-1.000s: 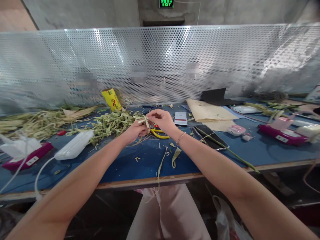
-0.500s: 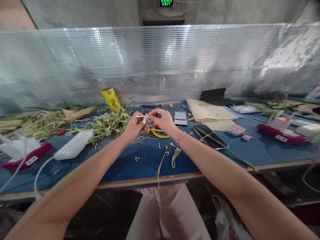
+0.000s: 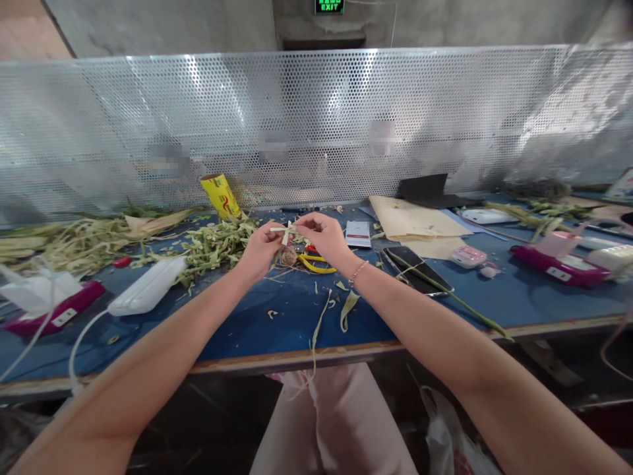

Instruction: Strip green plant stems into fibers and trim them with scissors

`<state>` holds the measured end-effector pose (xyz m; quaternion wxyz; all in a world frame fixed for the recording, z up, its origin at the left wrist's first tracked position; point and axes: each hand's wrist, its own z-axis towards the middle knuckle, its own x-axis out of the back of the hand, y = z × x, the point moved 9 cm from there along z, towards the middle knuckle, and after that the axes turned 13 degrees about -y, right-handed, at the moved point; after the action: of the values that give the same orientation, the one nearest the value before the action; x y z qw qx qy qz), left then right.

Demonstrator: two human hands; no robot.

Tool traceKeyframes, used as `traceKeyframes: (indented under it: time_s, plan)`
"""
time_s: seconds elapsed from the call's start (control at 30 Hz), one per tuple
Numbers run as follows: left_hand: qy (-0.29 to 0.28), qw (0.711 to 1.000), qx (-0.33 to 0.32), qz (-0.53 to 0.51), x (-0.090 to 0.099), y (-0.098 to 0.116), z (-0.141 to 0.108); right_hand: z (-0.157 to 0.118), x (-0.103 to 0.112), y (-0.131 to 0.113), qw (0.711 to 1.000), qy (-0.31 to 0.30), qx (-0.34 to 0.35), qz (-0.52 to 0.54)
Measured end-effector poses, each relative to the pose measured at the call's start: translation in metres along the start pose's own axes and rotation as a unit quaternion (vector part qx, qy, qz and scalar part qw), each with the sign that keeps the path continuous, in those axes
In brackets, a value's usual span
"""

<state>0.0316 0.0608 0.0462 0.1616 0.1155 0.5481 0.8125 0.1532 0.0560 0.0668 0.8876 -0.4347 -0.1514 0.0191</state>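
Between my two hands is a small pale green leaf strip piece [image 3: 286,233] with crossing ends. My left hand [image 3: 264,246] pinches it from the left, its fingers closed. From the right, my right hand [image 3: 321,239] grips it between closed fingertips. Under the hands lie yellow-handled scissors [image 3: 316,265], partly hidden, with a brown fibrous bundle [image 3: 287,257] beside them. A heap of short green leaf pieces [image 3: 217,244] is left of my left hand. Loose strips [image 3: 349,311] lie nearer the table's front edge.
A yellow can [image 3: 220,196] stands behind the heap. To the left are a white power bank [image 3: 147,287] and a magenta tray [image 3: 82,308]. On the right lie a phone [image 3: 414,270] with a stem across it, and brown paper [image 3: 415,220]. A perforated metal screen [image 3: 321,125] closes the back.
My hands have stayed in nearly the same place. My left fingers and the pale piece between the hands have shifted very slightly.
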Motion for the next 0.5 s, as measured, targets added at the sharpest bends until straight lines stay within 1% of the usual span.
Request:
traceKeyframes:
  time_s: [0.1,0.23,0.5]
  plan:
    - [-0.003,1.000,0.015,-0.002,-0.0019,-0.0021,-0.0018,-0.0010,-0.0028,-0.0027,1.000,-0.004,0.003,0.016]
    - [-0.013,0.999,0.030,0.016,-0.0044,-0.0044,-0.0030,-0.0017,-0.0048,-0.0013,1.000,-0.001,-0.011,0.029]
    - [-0.002,0.999,0.047,0.023,-0.0014,-0.0078,-0.0029,-0.0016,-0.0067,0.0041,0.996,0.008,-0.033,0.082]
